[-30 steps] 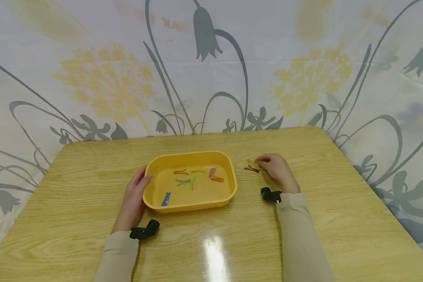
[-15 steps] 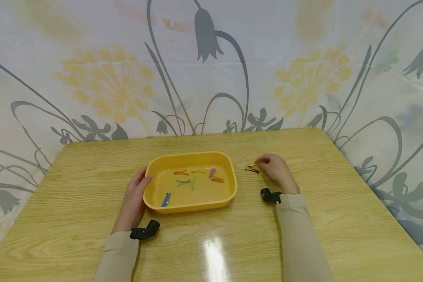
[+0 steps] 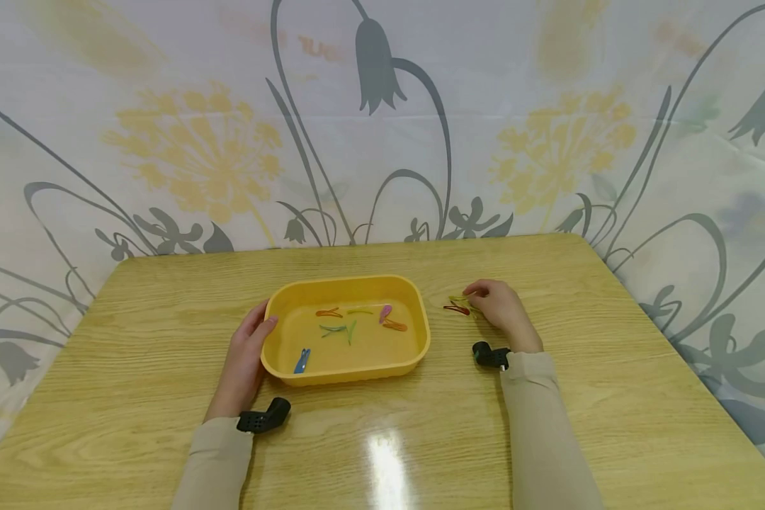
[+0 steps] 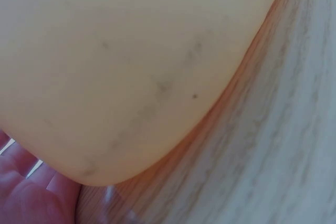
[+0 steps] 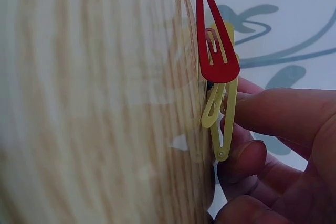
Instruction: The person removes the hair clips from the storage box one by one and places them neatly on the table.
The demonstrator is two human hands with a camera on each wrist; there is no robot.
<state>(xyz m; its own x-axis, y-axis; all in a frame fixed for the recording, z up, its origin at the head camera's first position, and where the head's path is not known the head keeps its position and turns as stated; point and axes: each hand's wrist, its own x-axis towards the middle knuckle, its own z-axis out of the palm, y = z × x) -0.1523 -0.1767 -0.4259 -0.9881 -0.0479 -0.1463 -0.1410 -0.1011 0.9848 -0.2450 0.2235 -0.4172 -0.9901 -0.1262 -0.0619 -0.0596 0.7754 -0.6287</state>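
Looking down from the head view, I see my left hand point(image 3: 245, 361) lying flat against the left wall of the yellow tray point(image 3: 347, 368), fingers straight and relaxed, thumb near the rim; the tray sits at the centre of the frame on the wooden table point(image 3: 134, 340). The left wrist view is filled almost wholly by the tray's pale outer wall point(image 4: 131, 66), with a bit of my palm point(image 4: 31, 198) in the lower left corner and table grain on the right.

My right hand point(image 3: 499, 308) rests on the table just right of the tray, fingers curled down over a small cluster of hair clips. In the right wrist view the fingertips point(image 5: 262, 111) pinch a yellow clip point(image 5: 223, 135), and a red clip point(image 5: 216, 51) lies across the yellow ones at the upper middle of that frame, touching them, all of them on the tabletop. From the head view the red clip point(image 3: 454, 309) shows just left of my fingers, with the yellow one point(image 3: 459, 299) beside it.

Inside the tray lie more clips: a blue one point(image 3: 302, 360) near the lower left corner, green ones point(image 3: 339, 329) in the middle, an orange one point(image 3: 327, 312) toward the upper left, and a pink one point(image 3: 385, 312) with another orange point(image 3: 395, 325) at the right
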